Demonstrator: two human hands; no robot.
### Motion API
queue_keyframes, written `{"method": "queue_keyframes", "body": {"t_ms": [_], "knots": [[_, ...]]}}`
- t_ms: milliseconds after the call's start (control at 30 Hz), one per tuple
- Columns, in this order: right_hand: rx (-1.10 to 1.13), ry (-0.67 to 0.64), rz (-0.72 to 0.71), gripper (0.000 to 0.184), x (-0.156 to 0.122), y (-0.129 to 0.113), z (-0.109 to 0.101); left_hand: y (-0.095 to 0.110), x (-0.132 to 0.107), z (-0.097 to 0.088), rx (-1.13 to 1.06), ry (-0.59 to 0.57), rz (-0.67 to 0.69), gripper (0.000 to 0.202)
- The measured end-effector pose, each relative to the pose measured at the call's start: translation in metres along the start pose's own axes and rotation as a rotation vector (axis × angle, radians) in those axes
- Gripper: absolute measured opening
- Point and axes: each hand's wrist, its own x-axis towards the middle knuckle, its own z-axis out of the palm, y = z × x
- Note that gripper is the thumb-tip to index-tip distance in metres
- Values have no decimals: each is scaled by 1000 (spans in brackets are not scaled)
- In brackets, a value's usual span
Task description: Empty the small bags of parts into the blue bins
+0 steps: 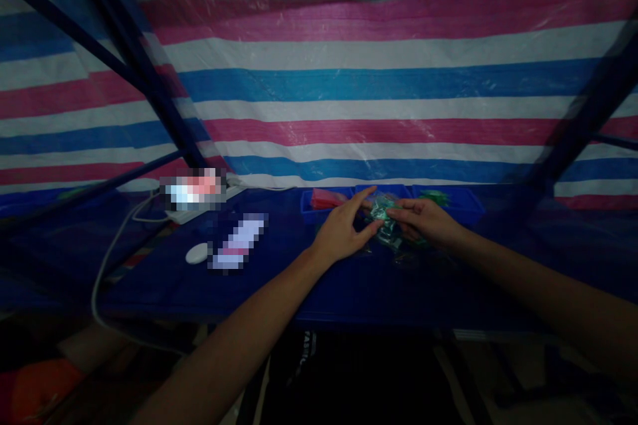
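A small heap of clear plastic packets [385,218] with green contents lies on the dark blue table in front of the trays. My left hand [339,227] is at the heap's left side, thumb and fingers spread apart around it, with the thumb tip at its near edge. From the right, my right hand [431,220] has its thumb and fingers pinched together on a packet. Dim light and the fingers hide the exact contents.
Blue trays [468,206] stand behind my hands, one with red packets [326,198], another with green pieces [435,197]. Left are a blurred phone [240,242], a white round object [197,253], a power strip [187,212] and a cable [107,259]. A person's orange sleeve [44,385] shows lower left.
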Motion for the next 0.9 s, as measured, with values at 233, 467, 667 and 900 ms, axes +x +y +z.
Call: {"method": "queue_keyframes", "body": {"t_ms": [233, 467, 667, 900], "knots": [[245, -30, 137, 49, 2, 1, 0, -3, -1, 2, 25, -62, 120, 48], [235, -23, 142, 34, 0, 0, 2, -5, 2, 0, -7, 50, 100, 19], [111, 61, 7, 42, 0, -3, 1, -4, 3, -1, -12, 56, -6, 25], [19, 43, -42, 37, -2, -2, 0, -9, 4, 1, -122, -1, -136, 37]]}}
